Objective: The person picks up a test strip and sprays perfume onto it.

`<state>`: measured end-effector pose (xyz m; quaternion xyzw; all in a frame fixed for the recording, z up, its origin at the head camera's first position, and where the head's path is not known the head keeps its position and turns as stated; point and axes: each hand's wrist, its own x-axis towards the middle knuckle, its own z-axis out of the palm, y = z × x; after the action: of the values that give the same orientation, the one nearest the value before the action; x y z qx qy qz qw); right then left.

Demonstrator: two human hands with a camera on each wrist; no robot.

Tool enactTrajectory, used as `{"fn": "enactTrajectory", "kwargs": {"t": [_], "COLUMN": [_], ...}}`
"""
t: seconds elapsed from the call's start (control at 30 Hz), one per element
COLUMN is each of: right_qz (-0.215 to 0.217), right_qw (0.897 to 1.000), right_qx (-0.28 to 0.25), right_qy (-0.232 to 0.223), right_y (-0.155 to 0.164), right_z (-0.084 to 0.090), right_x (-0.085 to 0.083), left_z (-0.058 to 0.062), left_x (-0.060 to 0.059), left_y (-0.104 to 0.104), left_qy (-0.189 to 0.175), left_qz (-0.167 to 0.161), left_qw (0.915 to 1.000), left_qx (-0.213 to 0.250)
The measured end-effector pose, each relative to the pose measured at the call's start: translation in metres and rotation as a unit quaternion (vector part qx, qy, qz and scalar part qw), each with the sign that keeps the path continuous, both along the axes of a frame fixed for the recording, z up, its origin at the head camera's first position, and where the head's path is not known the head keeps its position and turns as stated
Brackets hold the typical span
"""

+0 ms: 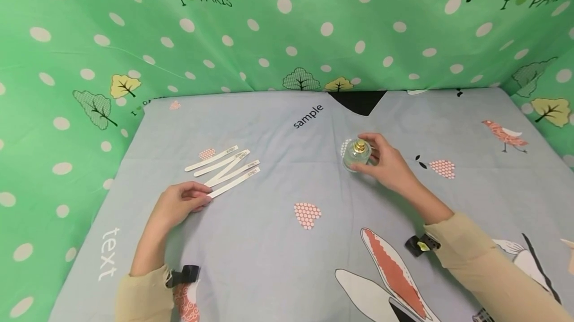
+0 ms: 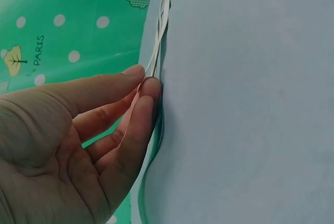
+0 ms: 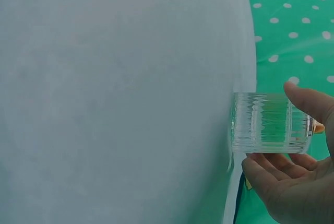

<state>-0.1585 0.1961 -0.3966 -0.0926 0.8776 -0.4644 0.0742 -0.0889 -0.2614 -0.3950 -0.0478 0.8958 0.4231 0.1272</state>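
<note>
While the right hand curls thumb and fingers round the upright glass bottle mid-cloth, the left hand pinches the near end of the paper strips; their long axes run up-right, away from its fingertips

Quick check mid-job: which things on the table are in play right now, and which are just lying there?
In play:
- Glass bottle, gold top, gripped by right hand
- Paper strips, nearest one pinched by left hand

Lying about:
- Printed tablecloth
- Green dotted backdrop
</note>
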Motion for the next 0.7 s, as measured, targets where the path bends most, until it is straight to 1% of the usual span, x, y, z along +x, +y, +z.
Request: {"fn": "enactTrajectory", "kwargs": {"t": [0.1,0.37,0.53,0.7], "right_qz": [0.002,0.006,0.007,0.011], "right_qw": [1.0,1.0,1.0,0.999], "right_qx": [-0.007,-0.015,-0.015,-0.011], "right_qy": [-0.007,-0.018,-0.018,-0.029], "right_y": [0.001,0.004,0.005,0.002], "right_z": [0.0,-0.001,-0.001,-0.002], "right_x": [-0.001,-0.001,-0.001,-0.004], "left_z": [0.0,0.001,0.004,0.01], "left_x": [0.0,-0.002,-0.003,-0.004], "left_y": [0.001,0.001,0.001,0.004], "left_qy": [-0.001,0.005,0.013,0.026], "left_qz": [0.003,0.008,0.013,0.016], "left_qw": [0.9998,0.9996,0.999,0.9985], "left_qx": [0.02,0.027,0.041,0.046]}}
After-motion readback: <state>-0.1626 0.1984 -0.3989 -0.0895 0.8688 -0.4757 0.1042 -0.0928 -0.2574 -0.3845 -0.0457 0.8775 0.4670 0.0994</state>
